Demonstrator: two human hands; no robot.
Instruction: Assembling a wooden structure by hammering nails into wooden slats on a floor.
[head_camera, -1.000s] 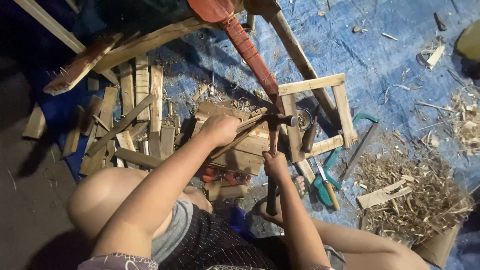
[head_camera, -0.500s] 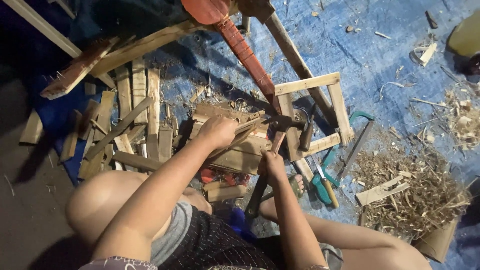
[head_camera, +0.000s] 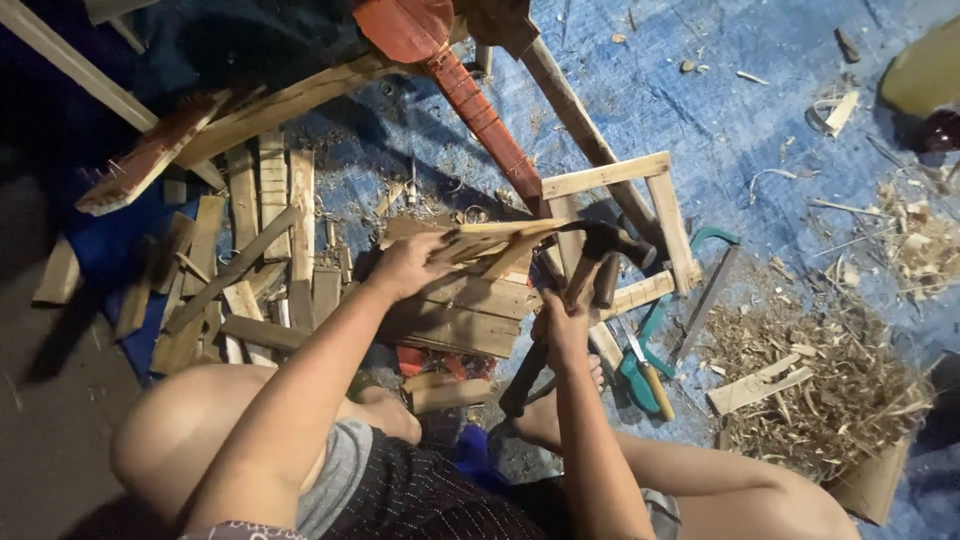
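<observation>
Left hand (head_camera: 405, 265) pins the wooden strips (head_camera: 495, 243) flat; right hand (head_camera: 560, 322) grips the hammer (head_camera: 590, 265) — short, square taps suit best.

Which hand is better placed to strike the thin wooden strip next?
Right. The right hand grips the dark-handled hammer, its head over the thin wooden strip; the left hand is occupied steadying that strip.
</observation>
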